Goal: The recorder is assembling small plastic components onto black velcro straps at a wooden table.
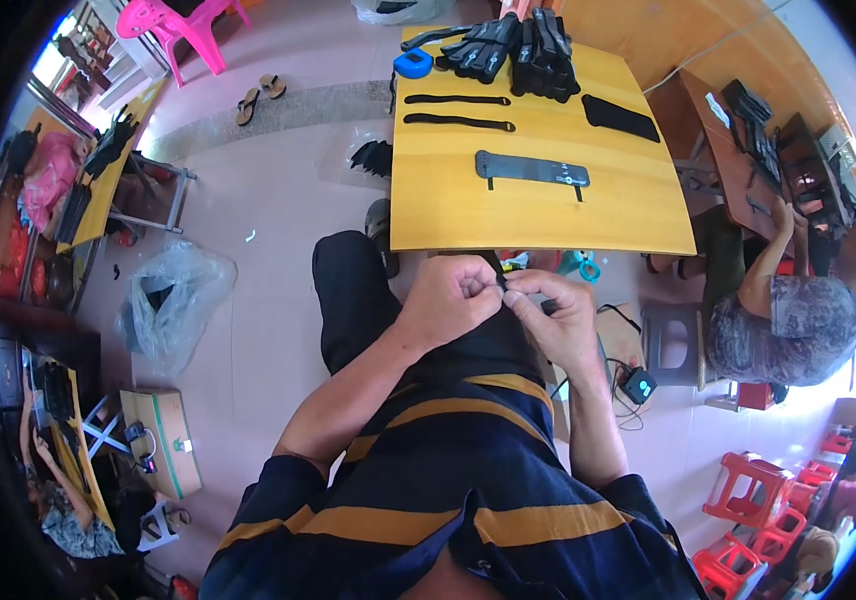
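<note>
Print: white, on pouch point(520, 167), worktop point(428, 215) ctr
L hand point(455, 300): curled, pinching blk strip point(499, 271)
R hand point(556, 308): pinching same
Past pouch: 2 straps point(460, 121), blk bundles point(488, 52)

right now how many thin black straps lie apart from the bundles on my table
2: the far strap, near the blue device at the left of the table, and the near strap, closer to you. The bundles may hide more.

The 2 hands point(453, 300) point(560, 312) partly hide the dark piece point(500, 272) between them.
</note>
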`<state>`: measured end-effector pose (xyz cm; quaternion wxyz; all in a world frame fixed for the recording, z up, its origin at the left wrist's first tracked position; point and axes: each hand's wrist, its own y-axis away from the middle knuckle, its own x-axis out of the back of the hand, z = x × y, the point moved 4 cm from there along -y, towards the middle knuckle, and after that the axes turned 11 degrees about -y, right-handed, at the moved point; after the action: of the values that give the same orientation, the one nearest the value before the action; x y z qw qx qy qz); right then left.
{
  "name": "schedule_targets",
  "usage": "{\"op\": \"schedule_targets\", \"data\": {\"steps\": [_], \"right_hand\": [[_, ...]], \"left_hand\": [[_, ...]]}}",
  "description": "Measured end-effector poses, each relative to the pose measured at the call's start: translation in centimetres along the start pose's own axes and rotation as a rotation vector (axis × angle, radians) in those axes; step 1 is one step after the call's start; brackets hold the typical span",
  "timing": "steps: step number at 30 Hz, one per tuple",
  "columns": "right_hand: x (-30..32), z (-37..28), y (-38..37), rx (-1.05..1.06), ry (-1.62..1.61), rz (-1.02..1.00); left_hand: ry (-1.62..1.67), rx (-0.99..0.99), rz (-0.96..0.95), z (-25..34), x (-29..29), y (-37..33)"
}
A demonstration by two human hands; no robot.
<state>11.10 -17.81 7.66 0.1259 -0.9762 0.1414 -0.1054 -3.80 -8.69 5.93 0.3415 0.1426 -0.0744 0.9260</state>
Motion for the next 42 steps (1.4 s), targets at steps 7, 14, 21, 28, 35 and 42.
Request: {"op": "schedule_targets", "data": {"steps": [7,14,21,28,35,42], "right_hand": [[-0.3,0.0,-0.2,-0.008,0.034,-0.016],[-0.5,-0.2,-0.2,0.043,0.067,-0.004],[-0.8,-0.1,0.1,0.083,0.098,0.028],[-1.3,-0.2,0.6,0.135,0.117,0.073],[-1.6,0.0,0.8,0.158,0.105,0.046],[-1.9,2.1,1.8,-0.035,-0.079,0.076]], "left_hand": [[0.031,0.008,-0.007,-0.9,-0.2,0.0],[0.122,0.041,-0.037,-1.6,-0.4,-0.1],[0.027,-0.026,0.018,-0.9,-0.2,0.0],[0.046,-0.014,0.033,-0.8,-0.4,0.5],[0.185,0.071,-0.040,-2.0,-0.7,0.9],[0.028,0.005,-0.063,-2.3,-0.6,0.6]]}}
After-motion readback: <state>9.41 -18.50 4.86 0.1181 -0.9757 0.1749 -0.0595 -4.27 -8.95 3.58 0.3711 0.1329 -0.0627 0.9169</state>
